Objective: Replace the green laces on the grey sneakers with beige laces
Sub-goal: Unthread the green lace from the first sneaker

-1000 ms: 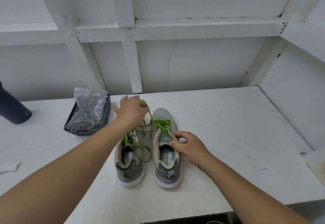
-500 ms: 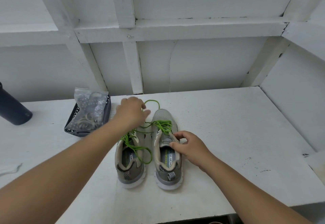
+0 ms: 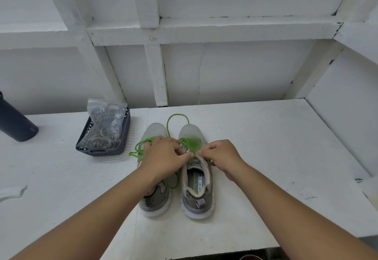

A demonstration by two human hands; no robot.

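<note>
Setting: white-painted tabletop [image 3: 266, 147] against white panelled walls
Far left: dark bottle [image 3: 14, 122] lying tilted at the edge of view
Basket: dark perforated basket [image 3: 120, 137] holding a clear bag [image 3: 106, 120] of dark and pale coiled items, contents unclear
Left sneaker [image 3: 155, 194]: grey, green laces [image 3: 139, 147] loosened and trailing, partly under the left hand [image 3: 163, 157]
Right sneaker [image 3: 196, 190]: insole reads "MORY FOA", brand word too blurred
Hands: left hand and right hand [image 3: 221, 155] both pinch the green lace at the right sneaker's tongue, fingertips almost meeting
</note>
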